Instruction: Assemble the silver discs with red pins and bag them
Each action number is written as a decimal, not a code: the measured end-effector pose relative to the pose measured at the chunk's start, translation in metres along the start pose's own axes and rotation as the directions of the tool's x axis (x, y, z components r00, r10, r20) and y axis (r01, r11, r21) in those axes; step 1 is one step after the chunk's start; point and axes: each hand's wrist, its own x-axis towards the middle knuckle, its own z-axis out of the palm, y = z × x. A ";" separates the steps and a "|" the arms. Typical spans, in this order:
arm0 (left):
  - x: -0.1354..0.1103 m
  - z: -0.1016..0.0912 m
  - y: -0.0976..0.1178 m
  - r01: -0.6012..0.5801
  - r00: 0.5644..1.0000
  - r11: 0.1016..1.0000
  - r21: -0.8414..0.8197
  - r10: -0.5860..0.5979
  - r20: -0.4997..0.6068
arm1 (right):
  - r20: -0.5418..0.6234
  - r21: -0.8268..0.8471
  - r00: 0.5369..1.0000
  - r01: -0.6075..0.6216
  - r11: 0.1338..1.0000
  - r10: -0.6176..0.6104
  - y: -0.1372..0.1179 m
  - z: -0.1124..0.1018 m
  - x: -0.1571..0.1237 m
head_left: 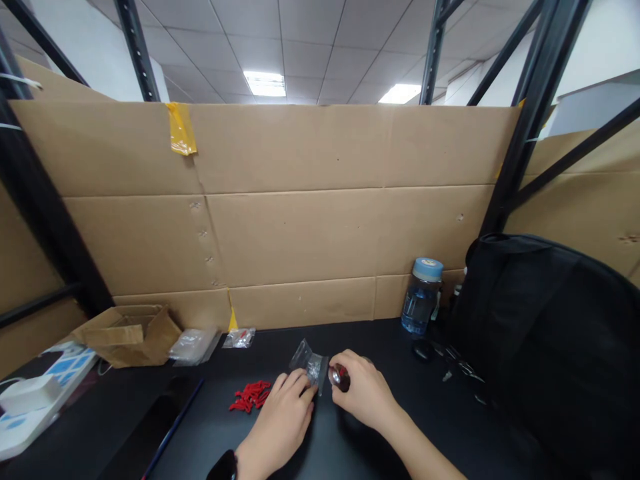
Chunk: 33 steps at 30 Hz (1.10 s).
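Observation:
Near the front middle of the black tabletop, my left hand (284, 417) has its fingers curled down on the edge of a small clear plastic bag (315, 367). The bag holds something clear that I cannot make out. Just right of it, my right hand (369, 393) grips a shiny dark reddish-brown object with a rounded end (339, 377); its other end is hidden in the palm. A heap of small red pieces (249, 396) lies left of my left hand, partly behind its fingers.
A brown paper bag (131, 337), a stack of clear plastic bags (193, 347) and a small filled packet (240, 338) stand back left. A power strip (65, 387), dark slab (150, 427) and blue pen (175, 427) lie left. A bottle (421, 300) and black backpack (555, 360) stand right.

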 end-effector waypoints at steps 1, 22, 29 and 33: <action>0.000 0.000 0.000 -0.008 1.000 1.000 -0.009 0.008 0.001 | 0.004 -0.013 1.000 0.003 1.000 -0.003 0.000 0.000 0.000; -0.003 -0.013 -0.011 -0.055 0.995 0.981 -0.187 0.068 0.069 | 0.108 -0.100 0.983 0.158 0.982 -0.148 0.008 0.008 -0.001; -0.003 -0.019 -0.015 -0.077 0.986 0.974 -0.211 0.106 0.127 | 0.102 0.044 0.983 0.150 0.988 -0.153 0.012 0.016 0.005; -0.003 -0.021 -0.021 -0.103 0.975 0.964 -0.245 0.147 0.168 | 0.104 0.122 0.976 0.176 0.977 -0.189 0.018 0.026 0.009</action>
